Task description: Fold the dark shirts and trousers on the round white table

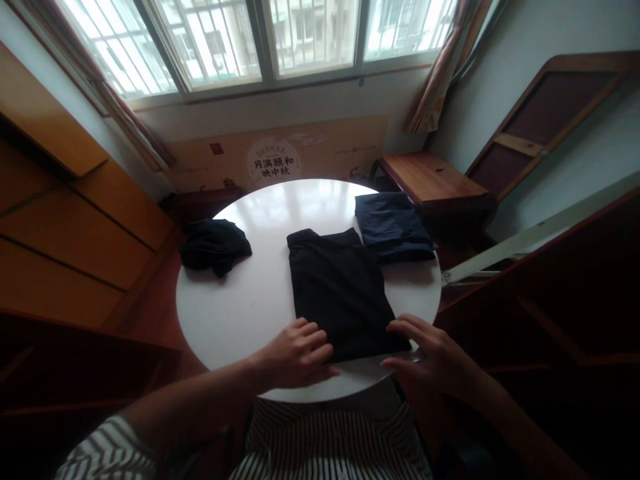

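Observation:
Black trousers (343,293), folded flat, lie on the white round table (225,327). Their waistband points toward the window, and the near edge is close to the table's front. At the lower left corner, my left hand (297,353) has its fingers curled against the cloth; whether the thumb is under the edge is not clear. My right hand (427,350) is at the lower right corner, fingertips on or just over the fabric. Its thumb is lower and spread apart from the fingers.
Folded navy cloth (395,227) lies at the table's back right, touching or nearly touching the trousers. A crumpled black garment (215,247) is at the left. Beyond the table stands a low wooden stool or side table (433,177). Orange cabinets (75,233) line the left.

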Action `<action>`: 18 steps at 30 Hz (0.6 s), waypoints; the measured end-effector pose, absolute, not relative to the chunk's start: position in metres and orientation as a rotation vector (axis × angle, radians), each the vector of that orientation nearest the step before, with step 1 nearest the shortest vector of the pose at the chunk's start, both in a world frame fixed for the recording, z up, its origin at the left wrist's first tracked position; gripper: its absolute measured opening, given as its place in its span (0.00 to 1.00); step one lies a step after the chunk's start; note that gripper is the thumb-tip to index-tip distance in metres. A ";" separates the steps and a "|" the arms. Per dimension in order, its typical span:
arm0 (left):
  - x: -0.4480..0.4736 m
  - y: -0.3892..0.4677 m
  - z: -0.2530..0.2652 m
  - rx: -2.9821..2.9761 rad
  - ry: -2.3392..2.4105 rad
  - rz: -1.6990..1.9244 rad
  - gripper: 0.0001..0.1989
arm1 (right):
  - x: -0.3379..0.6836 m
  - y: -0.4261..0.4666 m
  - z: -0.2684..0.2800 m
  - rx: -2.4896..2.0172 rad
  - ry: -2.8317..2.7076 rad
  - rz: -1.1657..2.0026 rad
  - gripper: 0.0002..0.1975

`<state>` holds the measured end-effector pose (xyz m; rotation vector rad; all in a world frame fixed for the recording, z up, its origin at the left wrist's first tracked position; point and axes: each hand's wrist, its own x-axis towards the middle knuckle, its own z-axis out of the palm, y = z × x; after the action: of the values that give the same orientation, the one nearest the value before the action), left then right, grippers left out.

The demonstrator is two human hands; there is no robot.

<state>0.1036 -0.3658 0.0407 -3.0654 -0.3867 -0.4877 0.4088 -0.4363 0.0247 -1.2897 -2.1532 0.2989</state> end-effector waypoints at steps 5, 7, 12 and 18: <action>0.091 -0.390 0.019 -2.967 -0.494 -0.396 0.13 | 0.388 -0.445 0.016 -1.214 -2.239 -0.064 0.16; 0.092 -0.388 0.016 -2.955 -0.483 -0.361 0.11 | 0.375 -0.445 0.013 -1.213 -2.300 -0.143 0.15; 0.096 -0.385 0.020 -2.981 -0.606 -0.670 0.07 | 0.350 -0.438 0.007 -1.223 -2.347 -0.315 0.12; 0.094 -0.383 0.014 -2.923 -0.634 -0.847 0.04 | 0.356 -0.432 0.011 -1.364 -2.270 -0.389 0.17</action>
<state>0.0938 -0.3832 0.0145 -2.9225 -0.6341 -0.8467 0.3562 -0.4319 0.0109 -1.3636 -2.2703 -0.3886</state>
